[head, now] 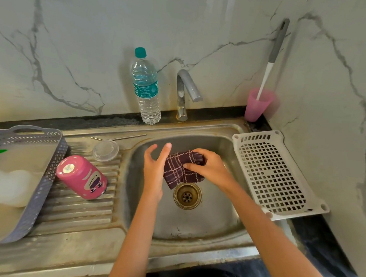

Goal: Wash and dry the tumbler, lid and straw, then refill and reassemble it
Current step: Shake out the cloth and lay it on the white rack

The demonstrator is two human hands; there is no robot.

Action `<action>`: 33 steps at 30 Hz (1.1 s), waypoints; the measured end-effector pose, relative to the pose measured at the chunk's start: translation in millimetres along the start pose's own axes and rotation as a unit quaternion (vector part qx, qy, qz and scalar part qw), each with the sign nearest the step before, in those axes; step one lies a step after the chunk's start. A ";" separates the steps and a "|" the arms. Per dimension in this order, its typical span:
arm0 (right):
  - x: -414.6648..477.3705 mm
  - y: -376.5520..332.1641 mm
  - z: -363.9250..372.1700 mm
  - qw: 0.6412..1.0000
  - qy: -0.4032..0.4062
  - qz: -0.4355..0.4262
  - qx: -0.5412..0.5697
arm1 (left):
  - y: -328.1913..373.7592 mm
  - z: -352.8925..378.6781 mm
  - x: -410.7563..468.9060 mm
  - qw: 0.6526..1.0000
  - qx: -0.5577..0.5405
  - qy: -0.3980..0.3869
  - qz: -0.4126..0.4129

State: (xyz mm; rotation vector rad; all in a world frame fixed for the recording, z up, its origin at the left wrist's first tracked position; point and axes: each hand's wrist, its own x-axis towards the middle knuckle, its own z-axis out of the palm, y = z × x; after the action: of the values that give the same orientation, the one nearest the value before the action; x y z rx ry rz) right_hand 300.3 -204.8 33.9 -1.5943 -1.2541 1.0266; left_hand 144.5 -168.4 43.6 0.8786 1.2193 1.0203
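Here the right hand (pixel 208 167) curls its fingers round a dark checked cloth (pixel 180 170) over the sink (pixel 194 224), the left hand (pixel 154 171) spread straight-fingered at the cloth's edge, while the pink tumbler (pixel 82 177), clear lid (pixel 105 150) and metal straw (pixel 118 137) rest on the drainboard (pixel 77 209) to the left.

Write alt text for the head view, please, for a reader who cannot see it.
Over a steel sink, a person's right hand grips a dark checked cloth; the left hand is open beside it. An upturned pink tumbler, clear lid and metal straw sit on the drainboard.
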 end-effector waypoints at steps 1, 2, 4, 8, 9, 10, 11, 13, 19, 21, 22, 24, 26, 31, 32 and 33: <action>-1.5 -0.7 1.3 1.000 0.014 -0.009 0.000 | -1.9 -0.3 -0.6 1.000 -0.013 0.019 -0.008; -2.7 -1.7 1.1 0.999 0.032 -0.014 0.001 | -3.2 -2.0 -0.9 0.999 -0.027 0.030 -0.019; -4.7 -4.4 -5.0 0.997 0.071 -0.003 0.039 | -6.8 -10.0 1.5 0.999 -0.031 0.017 -0.027; -4.6 -8.3 -32.2 0.983 0.061 0.050 0.166 | -5.9 -7.8 0.2 0.990 0.074 -0.116 -0.004; -4.6 -9.6 -36.0 0.983 0.042 0.055 0.171 | -2.8 -1.0 -1.3 0.985 0.085 -0.149 -0.016; -4.4 -9.9 -38.8 0.983 0.027 0.056 0.172 | 0.8 7.0 -2.6 0.980 0.091 -0.177 -0.027; -4.7 -10.1 -40.4 0.983 0.021 0.059 0.174 | 4.0 14.6 -3.4 0.975 0.092 -0.197 -0.038; -6.5 -9.4 -46.3 0.981 0.039 0.070 0.175 | 6.4 28.9 -2.9 0.972 0.089 -0.212 -0.046; -14.3 -2.6 -82.2 0.982 0.170 0.053 0.062 | -5.9 73.1 3.5 0.972 0.118 -0.199 -0.029; -14.5 1.6 -100.2 0.973 0.225 0.049 0.032 | -13.2 99.2 3.9 0.974 0.105 -0.195 -0.035; -12.7 5.3 -110.8 0.968 0.245 0.056 0.025 | -16.6 112.8 4.1 0.975 0.096 -0.198 -0.038; -7.4 12.8 -132.3 0.958 0.271 0.086 0.017 | -21.1 138.1 3.7 0.973 0.077 -0.214 -0.051; -1.2 22.4 -154.7 0.950 0.287 0.126 0.002 | -25.3 161.5 5.9 0.967 0.075 -0.236 -0.062; 9.3 47.1 -192.7 0.939 0.292 0.173 -0.059 | -45.2 203.7 16.0 0.963 0.107 -0.242 -0.056; 11.1 51.7 -196.0 0.936 0.292 0.171 -0.093 | -49.6 209.3 18.1 0.962 0.125 -0.241 -0.044; 12.3 55.7 -197.5 0.933 0.290 0.168 -0.128 | -54.6 214.0 20.9 0.958 0.153 -0.240 -0.024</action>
State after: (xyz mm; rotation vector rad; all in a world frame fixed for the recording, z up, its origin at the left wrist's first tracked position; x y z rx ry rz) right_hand 504.7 -225.6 41.4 -2.1653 -0.7395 0.5213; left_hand 364.9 -165.9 17.7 1.2475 0.9839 0.5340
